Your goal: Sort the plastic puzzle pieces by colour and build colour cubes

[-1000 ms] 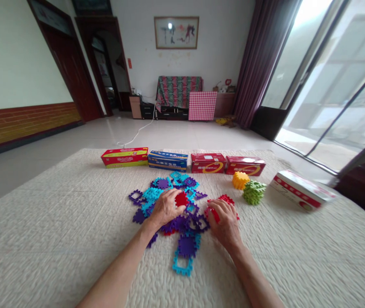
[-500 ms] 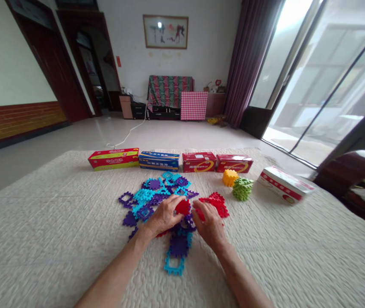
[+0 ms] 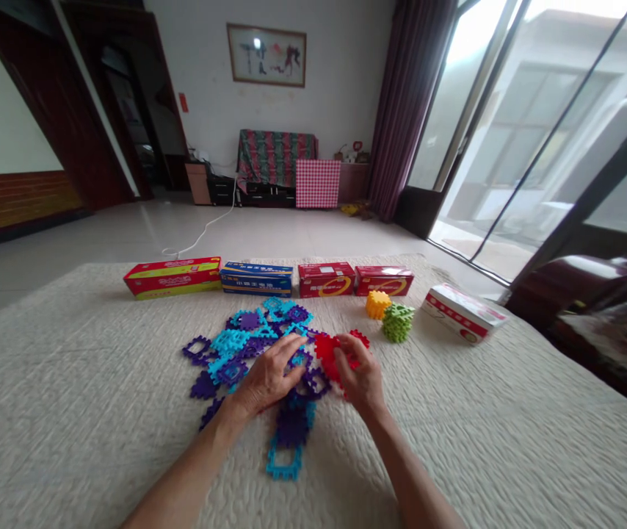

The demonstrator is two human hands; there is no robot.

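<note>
My right hand point(image 3: 363, 373) pinches a red notched building tile point(image 3: 325, 350) between thumb and fingers, above other red tiles point(image 3: 358, 339) that it partly covers. My left hand point(image 3: 272, 373) hovers over the pile with thumb and fingers apart and nothing visible between them. Around it lie several blue tiles point(image 3: 228, 342) and purple tiles point(image 3: 203, 385), some solid and some frame-shaped, loosely heaped. Closest to me, a light-blue frame tile point(image 3: 284, 463) lies beside a purple solid tile point(image 3: 293, 426).
An orange notched block point(image 3: 378, 304) and a green notched cube point(image 3: 398, 323) stand to the right. Behind the pile is a row of boxes: red-and-yellow point(image 3: 175, 278), blue point(image 3: 257, 279) and two dark red point(image 3: 327, 280). A white-and-red box point(image 3: 464, 313) lies at right on the quilted cover point(image 3: 98, 411).
The red tile has moved from between my hands rightward with my right hand. My left hand has come away from it. The view has turned slightly right.
</note>
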